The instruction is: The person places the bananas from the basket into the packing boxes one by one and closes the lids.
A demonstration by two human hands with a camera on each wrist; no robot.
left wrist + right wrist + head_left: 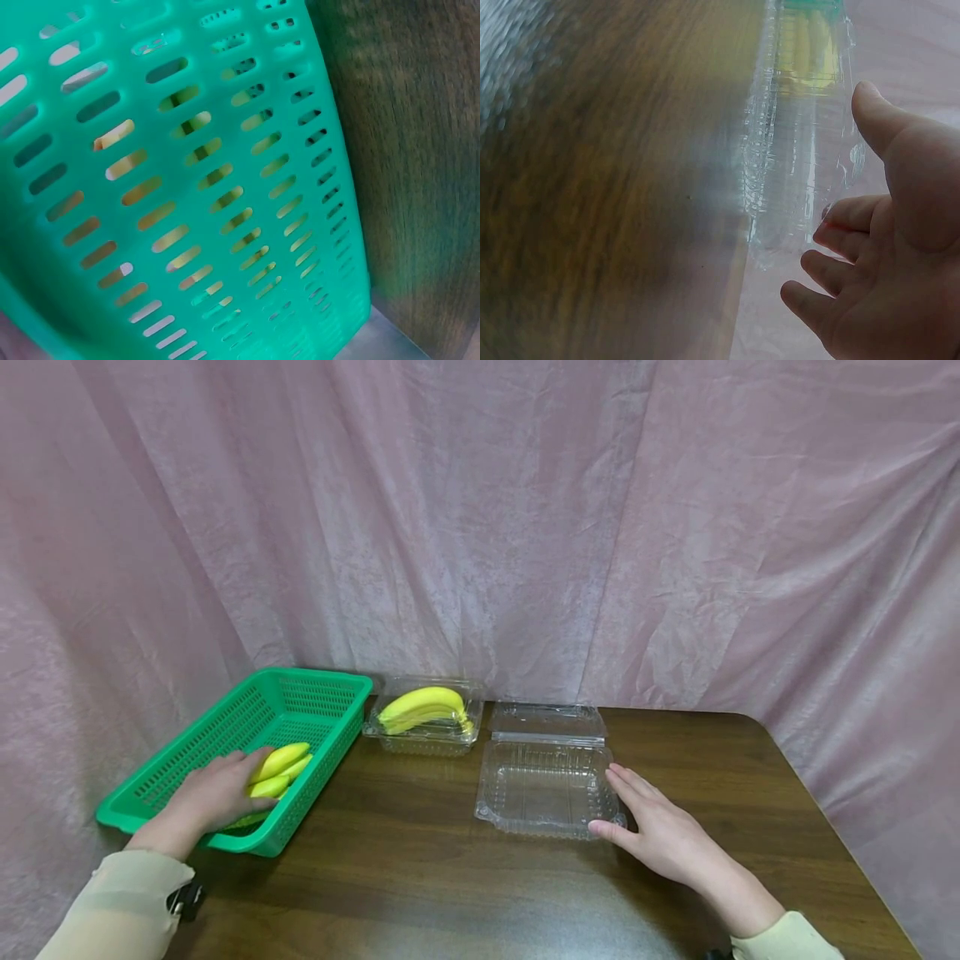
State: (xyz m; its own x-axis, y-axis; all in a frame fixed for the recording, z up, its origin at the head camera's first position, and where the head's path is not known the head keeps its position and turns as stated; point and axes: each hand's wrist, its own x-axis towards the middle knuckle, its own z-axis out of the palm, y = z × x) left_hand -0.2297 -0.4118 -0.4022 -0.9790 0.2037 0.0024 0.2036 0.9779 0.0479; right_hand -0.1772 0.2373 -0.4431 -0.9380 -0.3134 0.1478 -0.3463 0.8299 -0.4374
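My left hand [217,789] reaches into a green plastic basket [270,845] and lies over a bunch of bananas [282,761]. Its thumb is at the near side of the bunch and its fingers at the far side; I cannot tell whether they grip it. The left wrist view shows the slotted basket wall [169,210], with yellow bananas [236,219] behind the slots. An open clear plastic clamshell box [542,827] stands mid-table, its lid [547,721] folded back. At its right edge is my right hand [663,831], fingers extended and thumb spread.
A closed clear clamshell box [427,747] with bananas [423,700] inside stands between the basket and the open box. A pink curtain [525,527] hangs behind the brown wooden table [390,877]. The table's right edge slants beyond my right hand.
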